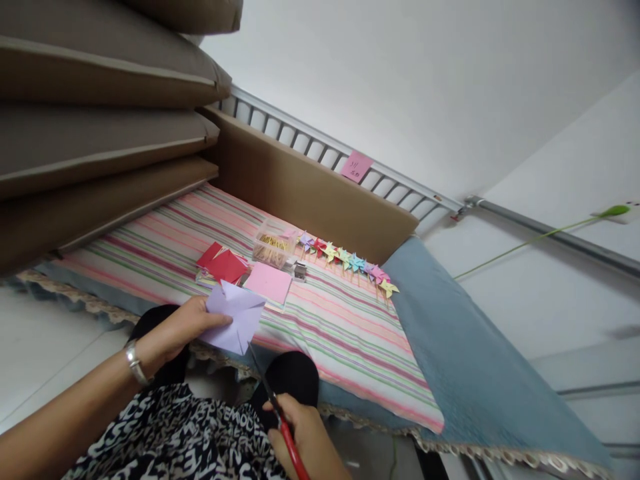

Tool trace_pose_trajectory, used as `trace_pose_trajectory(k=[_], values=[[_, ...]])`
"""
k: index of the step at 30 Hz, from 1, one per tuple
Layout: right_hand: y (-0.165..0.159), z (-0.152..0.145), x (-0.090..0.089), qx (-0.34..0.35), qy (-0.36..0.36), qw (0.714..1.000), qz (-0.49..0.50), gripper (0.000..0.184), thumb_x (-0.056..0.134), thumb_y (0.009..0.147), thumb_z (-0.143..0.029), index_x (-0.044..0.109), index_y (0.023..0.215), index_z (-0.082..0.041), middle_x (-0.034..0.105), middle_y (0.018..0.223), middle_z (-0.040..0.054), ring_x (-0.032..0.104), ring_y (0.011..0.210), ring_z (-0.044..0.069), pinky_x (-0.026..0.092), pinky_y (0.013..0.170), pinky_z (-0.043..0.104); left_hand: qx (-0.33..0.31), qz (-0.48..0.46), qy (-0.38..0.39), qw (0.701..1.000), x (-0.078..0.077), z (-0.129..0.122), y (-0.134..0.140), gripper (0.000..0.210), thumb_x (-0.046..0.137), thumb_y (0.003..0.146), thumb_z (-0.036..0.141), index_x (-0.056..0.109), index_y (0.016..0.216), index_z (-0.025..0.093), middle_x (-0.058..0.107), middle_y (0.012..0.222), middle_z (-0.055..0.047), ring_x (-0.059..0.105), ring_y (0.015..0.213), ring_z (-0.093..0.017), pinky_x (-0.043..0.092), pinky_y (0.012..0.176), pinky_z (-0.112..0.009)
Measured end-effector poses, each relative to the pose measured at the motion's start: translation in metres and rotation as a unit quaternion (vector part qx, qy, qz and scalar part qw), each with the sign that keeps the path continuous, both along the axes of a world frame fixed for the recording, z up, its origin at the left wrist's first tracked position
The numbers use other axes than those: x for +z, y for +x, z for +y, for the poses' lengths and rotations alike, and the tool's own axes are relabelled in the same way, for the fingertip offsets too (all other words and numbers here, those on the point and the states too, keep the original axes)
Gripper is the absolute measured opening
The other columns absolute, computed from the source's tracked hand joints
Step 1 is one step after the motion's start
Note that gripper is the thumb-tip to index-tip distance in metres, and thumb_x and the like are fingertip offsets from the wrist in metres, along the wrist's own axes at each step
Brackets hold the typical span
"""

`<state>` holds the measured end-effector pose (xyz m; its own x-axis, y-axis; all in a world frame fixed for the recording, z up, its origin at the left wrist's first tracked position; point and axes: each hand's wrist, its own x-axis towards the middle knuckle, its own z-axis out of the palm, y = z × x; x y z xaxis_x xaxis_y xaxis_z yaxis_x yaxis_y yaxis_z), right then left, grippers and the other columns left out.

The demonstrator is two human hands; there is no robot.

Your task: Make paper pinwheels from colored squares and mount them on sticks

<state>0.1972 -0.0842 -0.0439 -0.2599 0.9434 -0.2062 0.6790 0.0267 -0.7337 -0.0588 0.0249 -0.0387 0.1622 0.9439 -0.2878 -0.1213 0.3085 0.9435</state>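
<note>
My left hand (200, 323) pinches a square of light purple paper (243, 310) by its left side. Cuts run in from the corners of the paper toward its middle. In my right hand (303, 427) is a pair of scissors (287, 433) with red handles and dark blades. The blade tips are at the lower right corner of the purple paper. Just beyond the paper lie a stack of pink paper squares (270, 281) and a pile of red paper squares (225, 263).
A clear plastic box (273, 243) holds thin sticks. Several finished paper pinwheels (345, 257) lie in a row along the brown board (310, 180). A small metallic item (300, 270) sits by the box. Folded cushions (100, 147) rise at the left; a striped cloth (350, 347) covers the surface.
</note>
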Motion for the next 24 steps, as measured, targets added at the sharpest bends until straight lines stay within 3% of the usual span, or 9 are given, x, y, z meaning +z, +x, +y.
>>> trace_pose_trajectory(k=[4, 7, 10, 13, 15, 20, 24], values=[[0.025, 0.002, -0.014, 0.032, 0.002, 0.999, 0.04, 0.042, 0.051, 0.073, -0.009, 0.063, 0.112, -0.021, 0.066, 0.077, 0.0018, 0.06, 0.065, 0.016, 0.047, 0.066, 0.024, -0.03, 0.017, -0.005, 0.999, -0.004, 0.004, -0.008, 0.031, 0.076, 0.058, 0.029, 0.074, 0.082, 0.009, 0.074, 0.074, -0.01, 0.064, 0.063, -0.023, 0.045, 0.061, -0.029], [0.031, 0.013, -0.02, -0.03, 0.061, 0.994, 0.088, 0.039, 0.055, 0.074, -0.013, 0.061, 0.112, -0.02, 0.068, 0.084, 0.0034, 0.062, 0.072, 0.018, 0.049, 0.074, 0.029, -0.079, 0.034, -0.013, 0.996, -0.004, 0.002, -0.004, 0.025, 0.075, 0.058, 0.027, 0.074, 0.077, 0.011, 0.073, 0.069, -0.008, 0.064, 0.06, -0.022, 0.045, 0.059, -0.028], [0.019, 0.033, -0.012, -0.105, 0.12, 0.976, 0.151, 0.039, 0.061, 0.074, -0.021, 0.059, 0.113, -0.02, 0.068, 0.087, 0.0044, 0.062, 0.073, 0.018, 0.051, 0.075, 0.031, -0.148, 0.05, -0.002, 0.988, -0.003, -0.003, 0.01, 0.019, 0.073, 0.058, 0.023, 0.074, 0.074, 0.012, 0.073, 0.069, -0.007, 0.064, 0.059, -0.021, 0.044, 0.057, -0.027], [-0.002, 0.054, 0.003, -0.102, 0.129, 0.967, 0.197, 0.04, 0.065, 0.074, -0.022, 0.056, 0.112, -0.02, 0.066, 0.09, 0.0034, 0.062, 0.078, 0.017, 0.05, 0.078, 0.03, -0.207, 0.056, 0.012, 0.977, -0.002, -0.01, 0.027, 0.018, 0.068, 0.061, 0.018, 0.076, 0.077, 0.014, 0.075, 0.072, -0.007, 0.063, 0.059, -0.02, 0.044, 0.058, -0.026], [-0.014, 0.065, 0.009, -0.081, 0.111, 0.97, 0.202, 0.042, 0.065, 0.071, -0.017, 0.057, 0.112, -0.021, 0.062, 0.084, -0.0003, 0.059, 0.07, 0.014, 0.048, 0.071, 0.027, -0.225, 0.054, 0.012, 0.973, -0.001, -0.013, 0.033, 0.02, 0.067, 0.062, 0.016, 0.076, 0.08, 0.014, 0.075, 0.074, -0.007, 0.064, 0.059, -0.021, 0.044, 0.058, -0.027], [-0.027, 0.077, 0.002, -0.084, 0.104, 0.968, 0.212, 0.042, 0.058, 0.064, -0.009, 0.061, 0.104, -0.02, 0.051, 0.073, -0.0054, 0.045, 0.057, 0.009, 0.039, 0.057, 0.02, -0.201, 0.01, -0.016, 0.979, 0.001, -0.012, 0.031, 0.024, 0.074, 0.064, 0.022, 0.074, 0.086, 0.013, 0.076, 0.079, -0.009, 0.065, 0.063, -0.02, 0.047, 0.062, -0.027], [-0.029, 0.077, -0.011, -0.124, 0.099, 0.933, 0.324, 0.038, 0.059, 0.071, -0.017, 0.054, 0.109, -0.019, 0.06, 0.086, -0.0005, 0.055, 0.071, 0.014, 0.044, 0.066, 0.024, -0.122, -0.129, -0.065, 0.982, -0.003, -0.012, 0.029, 0.027, 0.075, 0.071, 0.03, 0.072, 0.093, 0.014, 0.075, 0.083, -0.008, 0.066, 0.067, -0.017, 0.05, 0.064, -0.025]])
